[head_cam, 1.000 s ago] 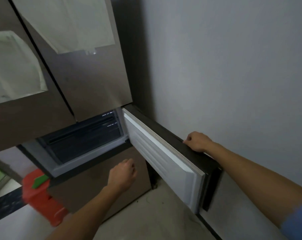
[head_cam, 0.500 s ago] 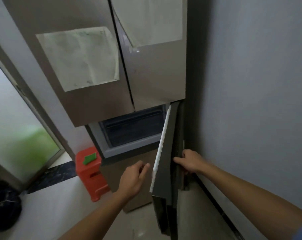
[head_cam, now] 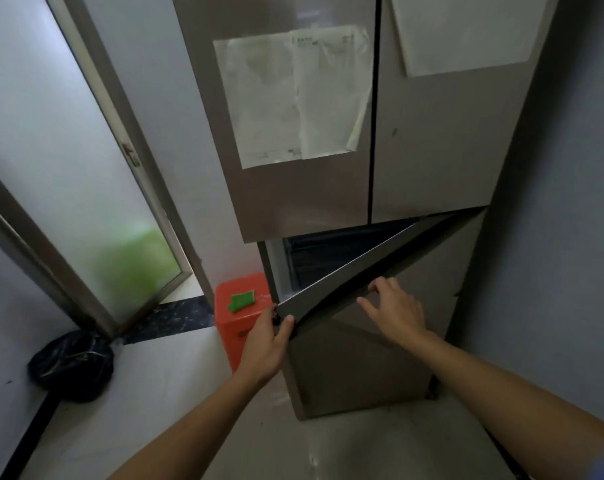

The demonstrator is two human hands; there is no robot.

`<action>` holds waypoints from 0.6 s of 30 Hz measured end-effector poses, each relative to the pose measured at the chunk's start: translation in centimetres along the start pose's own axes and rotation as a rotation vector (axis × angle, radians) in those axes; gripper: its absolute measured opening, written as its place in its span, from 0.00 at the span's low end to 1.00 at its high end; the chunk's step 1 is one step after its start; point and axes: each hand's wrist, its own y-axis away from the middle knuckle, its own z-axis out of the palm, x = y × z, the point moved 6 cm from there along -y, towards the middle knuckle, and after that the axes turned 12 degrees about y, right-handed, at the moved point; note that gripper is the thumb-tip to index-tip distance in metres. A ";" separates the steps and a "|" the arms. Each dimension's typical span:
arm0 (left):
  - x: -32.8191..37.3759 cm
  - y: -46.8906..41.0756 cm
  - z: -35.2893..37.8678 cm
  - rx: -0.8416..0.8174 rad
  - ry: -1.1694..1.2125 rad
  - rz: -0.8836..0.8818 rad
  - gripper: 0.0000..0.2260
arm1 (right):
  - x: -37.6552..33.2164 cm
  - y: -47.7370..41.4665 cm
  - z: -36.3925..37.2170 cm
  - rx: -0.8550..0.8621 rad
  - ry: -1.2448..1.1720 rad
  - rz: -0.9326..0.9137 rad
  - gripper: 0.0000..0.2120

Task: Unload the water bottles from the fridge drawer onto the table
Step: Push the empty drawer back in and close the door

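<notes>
Water bottles: none visible; the fridge compartment (head_cam: 328,254) behind the half-open lower door (head_cam: 380,268) is dark, contents unreadable. Left hand (head_cam: 264,344) grip: thumb and fingers pinch the door's free corner. Right hand (head_cam: 394,311) grip: released, fingers spread flat against the door's top edge. Papers (head_cam: 293,95) taped on the upper doors, print illegible. Pale floor (head_cam: 148,393). Left of fridge: orange stool (head_cam: 238,320), frosted glass door (head_cam: 68,161), black bag (head_cam: 71,365).
</notes>
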 end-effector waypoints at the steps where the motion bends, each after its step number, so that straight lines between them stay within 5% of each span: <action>1: -0.2 -1.0 -0.4 0.031 0.015 -0.007 0.15 | -0.7 -0.8 0.3 -0.004 0.018 -0.055 0.16; 7: -0.6 -6.9 -2.5 0.262 0.013 -0.053 0.09 | -1.8 -5.6 2.6 -0.017 -0.037 -0.191 0.11; 12: -0.4 -11.8 -3.5 0.399 -0.052 -0.081 0.26 | -1.9 -9.5 5.8 -0.099 -0.028 -0.291 0.12; 18: -0.4 -16.9 -4.3 0.482 -0.047 -0.087 0.35 | -2.4 -13.7 7.1 -0.094 -0.022 -0.367 0.09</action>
